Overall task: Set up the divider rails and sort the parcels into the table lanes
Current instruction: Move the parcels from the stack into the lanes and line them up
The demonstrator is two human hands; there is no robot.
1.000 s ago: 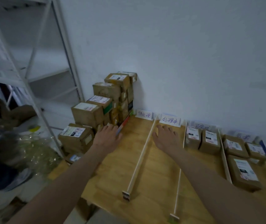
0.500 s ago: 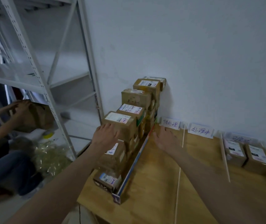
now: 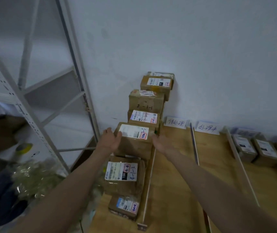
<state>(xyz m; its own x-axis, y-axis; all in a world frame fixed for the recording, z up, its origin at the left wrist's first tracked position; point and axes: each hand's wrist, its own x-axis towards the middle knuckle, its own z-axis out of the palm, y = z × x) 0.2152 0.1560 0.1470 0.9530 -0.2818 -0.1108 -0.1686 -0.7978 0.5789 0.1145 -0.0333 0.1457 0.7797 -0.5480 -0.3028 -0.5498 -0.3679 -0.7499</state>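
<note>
Hands bracket one parcel in the stack along the table's left edge: the left hand lies flat against its left side with fingers straight and together, thumb on the top corner, while the right hand presses its right side with fingers extended; whether those fingertips curl behind the box cannot be told. Squeezing from both sides looks like the start of lifting it out for sorting. This box sits on top of others, midway along the row, between a box marked "4-1-3" nearer the front edge and taller stacks toward the back wall, one handwritten "8-1-5". The stack is penned against the left edge by a rail, which keeps unsorted parcels out of the lanes. Further rails run front to back, splitting the tabletop into lanes, each headed by a paper sign leaning on the wall at the back edge; the first reads "待处理", the next sign "处理中". Sorted boxes lie in lanes toward the right edge. The gripped parcel's label carries a red-bordered sticker, its writing too blurred to read
</note>
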